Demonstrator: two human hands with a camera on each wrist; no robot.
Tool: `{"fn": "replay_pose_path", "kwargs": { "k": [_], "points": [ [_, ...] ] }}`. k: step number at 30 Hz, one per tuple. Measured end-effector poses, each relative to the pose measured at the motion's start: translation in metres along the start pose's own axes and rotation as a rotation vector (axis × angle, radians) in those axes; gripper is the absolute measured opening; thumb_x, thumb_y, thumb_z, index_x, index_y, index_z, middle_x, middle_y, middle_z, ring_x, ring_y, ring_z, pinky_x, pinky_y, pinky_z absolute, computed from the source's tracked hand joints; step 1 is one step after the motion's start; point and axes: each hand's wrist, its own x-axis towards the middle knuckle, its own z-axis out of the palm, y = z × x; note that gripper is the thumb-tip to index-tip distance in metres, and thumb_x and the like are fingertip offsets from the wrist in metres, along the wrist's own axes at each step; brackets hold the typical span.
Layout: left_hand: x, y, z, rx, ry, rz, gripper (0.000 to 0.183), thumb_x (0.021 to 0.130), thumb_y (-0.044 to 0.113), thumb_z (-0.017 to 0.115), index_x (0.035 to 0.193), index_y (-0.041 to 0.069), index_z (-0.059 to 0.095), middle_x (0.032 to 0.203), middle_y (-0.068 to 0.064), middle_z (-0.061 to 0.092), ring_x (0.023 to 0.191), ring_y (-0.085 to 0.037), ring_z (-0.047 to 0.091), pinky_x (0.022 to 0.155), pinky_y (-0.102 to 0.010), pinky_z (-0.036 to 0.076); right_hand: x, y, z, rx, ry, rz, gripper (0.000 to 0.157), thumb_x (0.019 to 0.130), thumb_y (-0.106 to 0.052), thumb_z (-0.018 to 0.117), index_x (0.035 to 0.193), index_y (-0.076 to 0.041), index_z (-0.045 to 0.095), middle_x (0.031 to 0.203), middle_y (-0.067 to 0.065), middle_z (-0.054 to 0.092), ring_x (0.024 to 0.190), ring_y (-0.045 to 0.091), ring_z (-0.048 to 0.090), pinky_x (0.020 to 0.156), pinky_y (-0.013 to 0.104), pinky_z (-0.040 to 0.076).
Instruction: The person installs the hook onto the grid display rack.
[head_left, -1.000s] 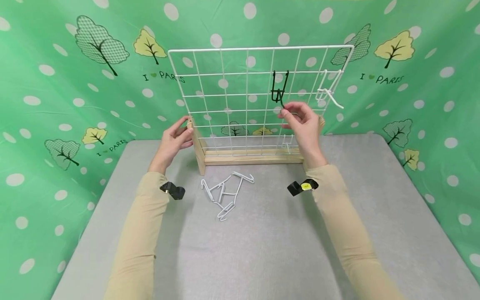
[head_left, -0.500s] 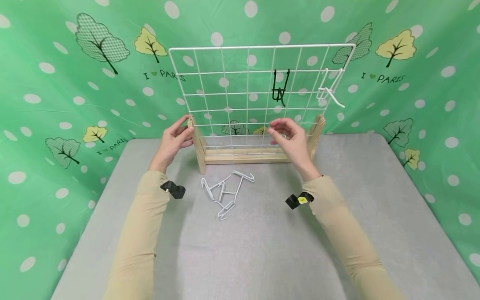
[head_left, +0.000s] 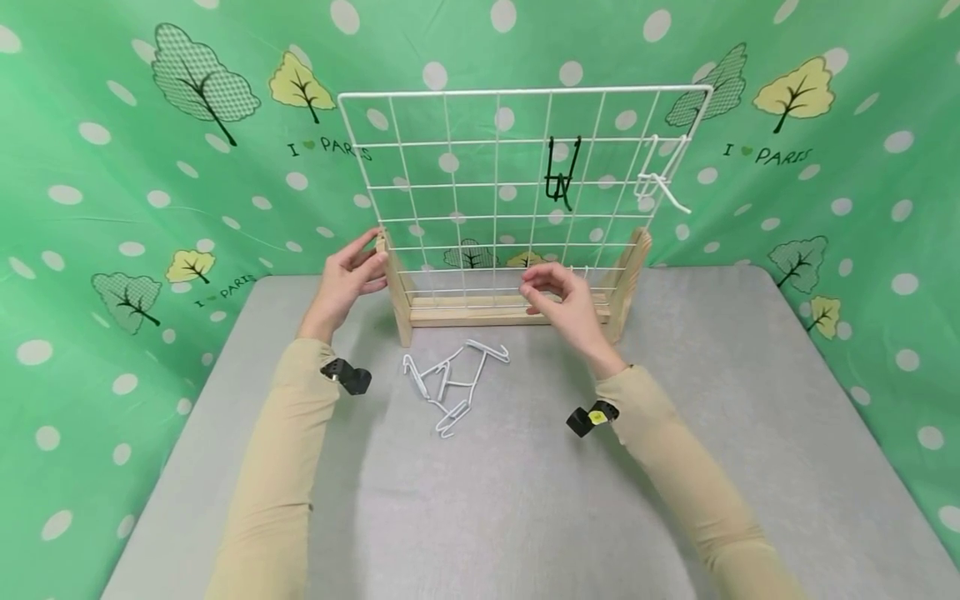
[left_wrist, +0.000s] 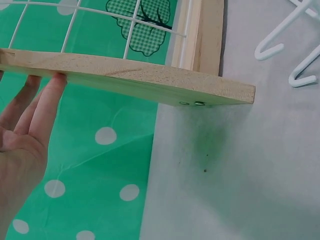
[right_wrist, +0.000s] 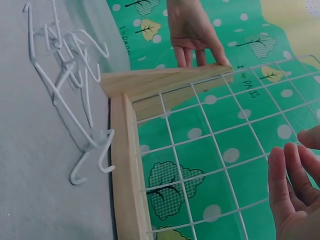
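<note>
A white wire grid [head_left: 525, 91] stands upright in a wooden stand [head_left: 395, 292]. My left hand [head_left: 341, 287] holds the upper end of the stand's left post; in the left wrist view, fingertips [left_wrist: 59, 79] meet its outer face. In front of the grid's lower right part is my right hand [head_left: 564, 304], fingers bent, thumb and fingertips apart, nothing between them. A black hook [head_left: 558, 177] hangs on the grid above it, and a white hook [head_left: 660, 177] hangs at the upper right. Low on the grid, another white hook is mostly hidden behind the right hand.
Several white hooks [head_left: 453, 385] lie tangled on the grey tabletop [head_left: 510, 500] in front of the stand; the right wrist view shows these hooks [right_wrist: 65, 85] too. A green dotted curtain [head_left: 135, 208] encloses the table at the back and sides. The stand's right post [head_left: 632, 275] is bare.
My right hand has left the black hook's tip and come down and left to the grid's lower part. The black hook stays hanging. The left hand stays on the post.
</note>
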Motion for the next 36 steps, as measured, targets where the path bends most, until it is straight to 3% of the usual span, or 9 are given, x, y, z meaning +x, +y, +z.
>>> {"fn": "replay_pose_path", "kwargs": {
  "k": [6, 16, 24, 32, 36],
  "points": [
    [0.0, 0.0, 0.001, 0.007, 0.005, -0.003, 0.056, 0.094, 0.024, 0.066, 0.146, 0.017, 0.046, 0.142, -0.027, 0.043, 0.089, -0.013, 0.068, 0.078, -0.028, 0.058, -0.004, 0.003, 0.004, 0.016, -0.033, 0.042, 0.02, 0.089, 0.012, 0.06, 0.107, 0.02, 0.056, 0.096, 0.026, 0.061, 0.083, 0.016, 0.061, 0.068, 0.043, 0.06],
    [-0.001, 0.0, 0.001, 0.005, -0.002, 0.016, 0.054, 0.095, 0.023, 0.065, 0.145, 0.017, 0.046, 0.141, -0.027, 0.044, 0.089, -0.012, 0.068, 0.078, -0.028, 0.058, -0.011, 0.013, 0.01, 0.032, -0.096, 0.094, 0.018, 0.088, 0.015, 0.059, 0.105, 0.021, 0.056, 0.095, 0.031, 0.059, 0.078, 0.01, 0.06, 0.067, 0.031, 0.06],
    [-0.001, 0.0, 0.001, 0.011, -0.004, 0.012, 0.056, 0.094, 0.024, 0.065, 0.146, 0.018, 0.045, 0.142, -0.027, 0.043, 0.09, -0.012, 0.067, 0.078, -0.028, 0.058, -0.016, 0.02, 0.015, 0.012, -0.144, 0.124, 0.019, 0.089, 0.013, 0.06, 0.106, 0.02, 0.058, 0.097, 0.035, 0.06, 0.077, 0.009, 0.061, 0.07, 0.04, 0.06],
    [-0.001, 0.0, 0.001, 0.015, -0.006, 0.016, 0.056, 0.095, 0.024, 0.065, 0.147, 0.017, 0.044, 0.142, -0.028, 0.042, 0.091, -0.012, 0.067, 0.078, -0.028, 0.058, -0.022, 0.024, 0.02, 0.004, -0.179, 0.146, 0.018, 0.089, 0.012, 0.061, 0.104, 0.021, 0.058, 0.094, 0.031, 0.063, 0.08, 0.026, 0.063, 0.07, 0.039, 0.06],
    [-0.001, 0.0, 0.001, 0.036, -0.006, 0.014, 0.057, 0.095, 0.026, 0.065, 0.147, 0.018, 0.043, 0.143, -0.027, 0.042, 0.092, -0.013, 0.067, 0.079, -0.028, 0.058, -0.025, 0.027, 0.022, 0.012, -0.196, 0.179, 0.017, 0.089, 0.012, 0.06, 0.104, 0.02, 0.058, 0.094, 0.031, 0.064, 0.082, 0.034, 0.064, 0.074, 0.051, 0.058]
  ]
}}
